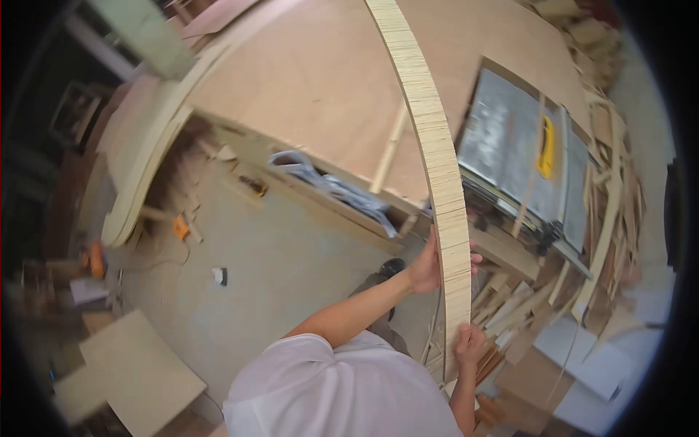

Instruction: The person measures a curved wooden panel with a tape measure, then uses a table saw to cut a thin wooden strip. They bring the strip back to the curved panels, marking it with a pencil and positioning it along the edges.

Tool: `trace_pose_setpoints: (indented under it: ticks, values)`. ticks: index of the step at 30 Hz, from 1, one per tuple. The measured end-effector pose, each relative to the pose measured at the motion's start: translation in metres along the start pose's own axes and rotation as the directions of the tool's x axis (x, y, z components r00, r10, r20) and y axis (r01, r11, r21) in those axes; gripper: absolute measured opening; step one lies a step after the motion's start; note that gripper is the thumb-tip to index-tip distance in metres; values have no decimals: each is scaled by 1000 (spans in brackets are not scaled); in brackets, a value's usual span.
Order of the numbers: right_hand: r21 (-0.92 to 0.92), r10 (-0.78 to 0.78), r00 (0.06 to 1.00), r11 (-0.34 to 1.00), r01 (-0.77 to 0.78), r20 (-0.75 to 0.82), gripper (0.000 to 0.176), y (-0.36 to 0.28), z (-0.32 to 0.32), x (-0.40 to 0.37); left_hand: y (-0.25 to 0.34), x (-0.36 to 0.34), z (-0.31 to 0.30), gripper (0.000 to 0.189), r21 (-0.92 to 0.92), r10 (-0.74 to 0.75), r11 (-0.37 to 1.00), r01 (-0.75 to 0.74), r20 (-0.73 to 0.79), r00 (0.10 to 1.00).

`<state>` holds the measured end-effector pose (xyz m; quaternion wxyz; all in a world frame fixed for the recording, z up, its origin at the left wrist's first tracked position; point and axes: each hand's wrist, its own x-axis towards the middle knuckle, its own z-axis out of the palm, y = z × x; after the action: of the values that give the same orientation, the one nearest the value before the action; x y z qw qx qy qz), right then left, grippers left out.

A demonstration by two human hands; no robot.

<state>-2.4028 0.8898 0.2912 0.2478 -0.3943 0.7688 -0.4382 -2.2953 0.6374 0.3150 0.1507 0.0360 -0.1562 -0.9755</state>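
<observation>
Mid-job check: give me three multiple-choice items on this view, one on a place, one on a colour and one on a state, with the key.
1. Where in the picture is the table saw relative to the plywood panel?
A. to its left
B. to its right
C. at the bottom edge

2. What colour is the strip on the saw's top?
A. yellow
B. blue
C. green

3. How is the panel held?
A. no hand touches it
B. one hand only
C. both hands grip it

Key:
1. B, the saw's grey top lies right of the panel's edge.
2. A, the strip is plainly yellow.
3. C, the left hand and right hand both close fingers on the edge.
</observation>
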Motion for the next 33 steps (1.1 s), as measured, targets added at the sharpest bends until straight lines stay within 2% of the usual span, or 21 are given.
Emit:
trace_pose_setpoints:
  ticks: [2,4,5,7,8,9,12,13,15,16,17,19,22,23,25,28,31,33]
  values:
    - [55,-96,989,994,90,111,49,-12,30,10,45,-56,31,98,-63,239,968,-243,-66,969]
    - [41,-164,954,987,158,250,43,-49,76,25,80,-109,22,101,123,510,856,-502,-46,859]
    - [31,-193,929,981,193,315,41,-71,101,31,97,-139,16,103,209,626,765,-610,-20,779]
    - [-40,-384,875,910,413,296,36,-110,154,46,136,-203,11,102,469,807,580,-666,-224,546]
    - [-73,-477,833,855,514,281,34,-126,180,50,155,-237,10,101,588,871,489,-645,-295,392]
    - [-224,-541,790,764,605,289,36,-133,201,55,173,-276,9,98,699,913,408,-587,-314,260]
    - [-154,-331,830,887,436,449,37,-160,268,55,221,-399,-32,90,930,956,236,-280,-274,-106]
    - [-166,-318,801,876,453,507,37,-166,292,53,234,-442,-46,88,967,948,209,-148,-238,-214]
    - [-193,-289,741,851,489,606,39,-178,345,52,258,-521,-34,88,984,935,173,40,-152,-320]
    - [-200,-275,717,842,501,641,40,-183,372,52,270,-558,-32,89,976,925,170,134,-111,-364]
    - [-207,-255,693,835,509,675,41,-188,400,50,284,-593,-52,84,982,909,113,149,-42,-415]
    - [-278,-174,651,802,529,739,46,-193,450,45,300,-663,-52,80,942,908,192,274,-65,-415]
    - [-357,-125,628,730,582,768,48,-132,525,58,319,-752,-65,79,833,886,336,439,-121,-448]
    - [-449,44,646,755,478,762,48,-136,538,55,323,-776,-71,79,782,879,380,493,-140,-456]
    - [-631,379,616,732,257,690,48,-139,564,49,327,-812,-66,83,632,826,538,558,-263,-498]
    - [-734,548,551,652,189,629,48,-144,595,46,331,-855,-95,89,438,730,683,584,-411,-545]
    - [-709,509,503,589,389,699,50,-177,635,47,335,-883,-152,87,324,722,687,650,-401,-564]
    - [-746,581,470,562,358,664,52,-184,677,61,348,-900,-180,84,257,720,682,684,-400,-567]
